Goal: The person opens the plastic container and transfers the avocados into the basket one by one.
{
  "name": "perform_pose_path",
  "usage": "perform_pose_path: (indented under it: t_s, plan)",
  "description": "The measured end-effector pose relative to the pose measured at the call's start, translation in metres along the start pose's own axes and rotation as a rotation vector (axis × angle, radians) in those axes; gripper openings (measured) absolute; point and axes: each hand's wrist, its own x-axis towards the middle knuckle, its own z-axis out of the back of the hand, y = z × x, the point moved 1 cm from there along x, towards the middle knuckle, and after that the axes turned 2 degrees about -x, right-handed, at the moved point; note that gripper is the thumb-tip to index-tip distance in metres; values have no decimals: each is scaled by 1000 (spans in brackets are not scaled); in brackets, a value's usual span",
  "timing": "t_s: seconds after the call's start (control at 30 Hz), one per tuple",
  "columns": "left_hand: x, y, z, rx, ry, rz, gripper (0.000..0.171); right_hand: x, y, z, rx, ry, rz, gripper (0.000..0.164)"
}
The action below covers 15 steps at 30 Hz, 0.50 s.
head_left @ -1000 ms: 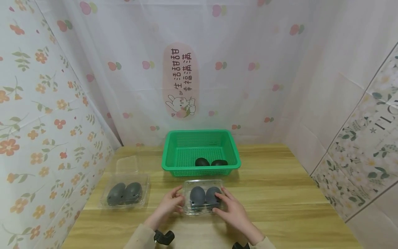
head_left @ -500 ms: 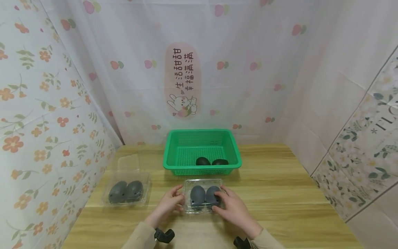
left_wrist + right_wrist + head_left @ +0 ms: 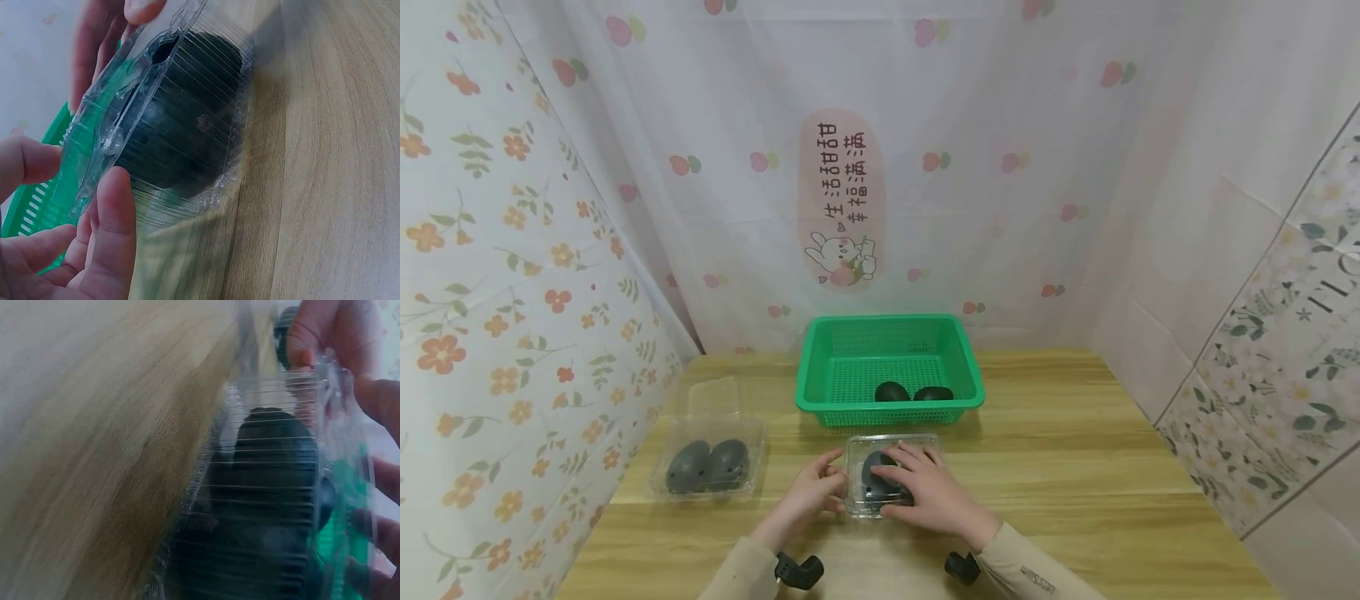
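In front of me is a clear plastic clamshell box (image 3: 859, 443), its lid down over dark avocados (image 3: 875, 477); the right one is mostly covered. My left hand (image 3: 805, 493) holds the box's left edge with bent fingers. In the left wrist view a finger (image 3: 115, 194) meets the rim at a corner. My right hand (image 3: 936, 492) lies across the lid's right half, fingers extended over the top. The right wrist view shows the ribbed side wall (image 3: 269, 487) with dark fruit behind it and fingertips along the lid edge.
A second clear clamshell (image 3: 757, 457) stands at left, lid raised, with two dark avocados (image 3: 688, 467) inside. Behind the front box sits a green basket (image 3: 812, 407) with dark avocados (image 3: 892, 392) at its front right. Patterned curtains (image 3: 1000, 208) surround the wooden table (image 3: 1060, 467).
My right hand has moved left from the box's right side onto the top of its lid, covering the right avocado. The left hand stays at the left edge.
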Motion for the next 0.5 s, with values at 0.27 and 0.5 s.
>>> perform_pose_path:
  t_s: [0.27, 0.5]
  plan:
    - [0, 2, -1, -14, 5, 9, 69, 7, 3, -4, -35, 51, 10, 62]
    - [1, 2, 0, -3, -12, 7, 69, 9, 2, -8, -73, 41, 2, 61]
